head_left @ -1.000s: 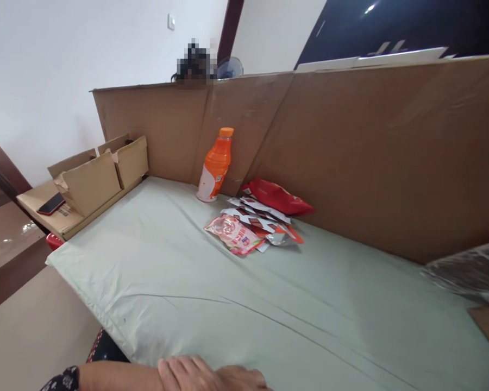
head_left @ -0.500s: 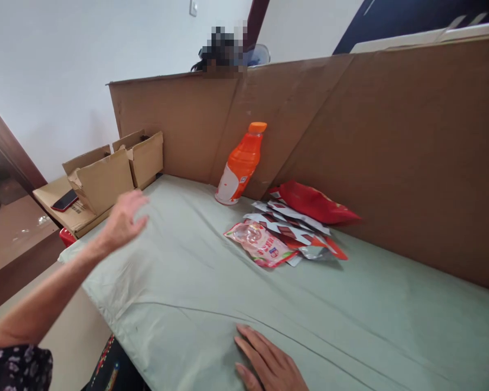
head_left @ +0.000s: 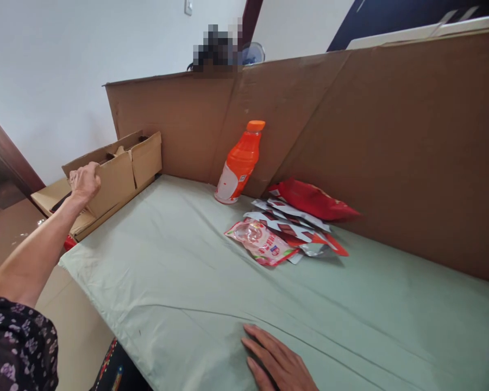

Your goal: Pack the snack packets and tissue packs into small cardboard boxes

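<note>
Here's the left hand (head_left: 85, 182), and I have it at nine o'clock on an outstretched arm, fingers hooked over the near rim of the open cardboard box (head_left: 112, 184). That's a grasp on the box, as I read it; how hard it squeezes, I can't tell. The rim is probably the handiest hold, since the wall stands up thin and exposed.

The box itself sits at nine o'clock too, up on a flat carton (head_left: 83, 224) along the table's left edge, its far end beside the brown cardboard panel (head_left: 391, 163).

Down at six, the right hand (head_left: 283, 361) grips nothing: fingers loosely spread, palm down on the pale green table cover (head_left: 179, 271), likely for balance against that long reach.

Just off centre towards twelve, the orange drink bottle (head_left: 241, 163) stands on its base, close to the panel. At five o'clock, the pink snack pouch (head_left: 264, 247) lies flat against the patterned packets (head_left: 277, 228), which overlap at four. Behind them at three, the red pouch (head_left: 315, 201) lies along the panel, which seems to serve as a backstop.
</note>
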{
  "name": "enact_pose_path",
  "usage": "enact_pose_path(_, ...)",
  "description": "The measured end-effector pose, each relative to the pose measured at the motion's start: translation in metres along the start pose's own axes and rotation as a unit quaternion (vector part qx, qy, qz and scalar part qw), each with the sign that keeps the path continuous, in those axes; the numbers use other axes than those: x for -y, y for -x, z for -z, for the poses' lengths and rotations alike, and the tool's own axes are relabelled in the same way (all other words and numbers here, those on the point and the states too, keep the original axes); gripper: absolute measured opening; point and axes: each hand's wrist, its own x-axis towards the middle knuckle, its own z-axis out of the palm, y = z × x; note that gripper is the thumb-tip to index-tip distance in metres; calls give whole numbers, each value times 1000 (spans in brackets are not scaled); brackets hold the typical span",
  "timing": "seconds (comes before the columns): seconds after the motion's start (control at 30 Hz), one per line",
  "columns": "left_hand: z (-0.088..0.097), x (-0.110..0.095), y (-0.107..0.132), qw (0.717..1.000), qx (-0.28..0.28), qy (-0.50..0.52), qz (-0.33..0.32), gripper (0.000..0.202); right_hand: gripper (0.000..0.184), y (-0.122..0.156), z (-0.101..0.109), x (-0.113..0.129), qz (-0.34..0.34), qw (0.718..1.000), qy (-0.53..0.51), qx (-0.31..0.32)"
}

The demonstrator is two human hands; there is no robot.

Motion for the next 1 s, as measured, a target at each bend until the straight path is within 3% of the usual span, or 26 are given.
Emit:
enact_pose_path(0.1, 15, -8, 24, 999, -16, 22, -28, 40, 27, -2, -2, 3, -12, 1000, -17, -17)
enact_pose_path(0.23, 34, -29, 83, 991, -23, 75, -110, 35, 27, -3, -4, 6, -52, 998, -43, -19)
enact_pose_path(0.3, 38, -45, 119, 963, -35, 149, -221, 27, 27, -3, -4, 7, -87, 994, -62, -12)
enact_pose_path(0.4, 37, -78, 170, 896, -50, 226, -379, 17, 28, -5, 0, 9, -155, 983, -102, -11)
enact_pose_path(0.5, 37, -112, 211, 842, -44, 272, -464, 22, 32, -11, 8, 9, -245, 957, -153, -25)
enact_pose_path(0.63, 40, -143, 247, 823, -33, 299, -482, 27, 36, -20, 19, 6, -338, 911, -231, -53)
enact_pose_path(0.77, 39, -152, 267, 823, -46, 317, -469, 30, 36, -22, 24, 3, -374, 883, -268, -88)
enact_pose_path(1.0, 22, -145, 290, 867, -74, 309, -384, 26, 37, -21, 27, -1, -328, 896, -285, -86)
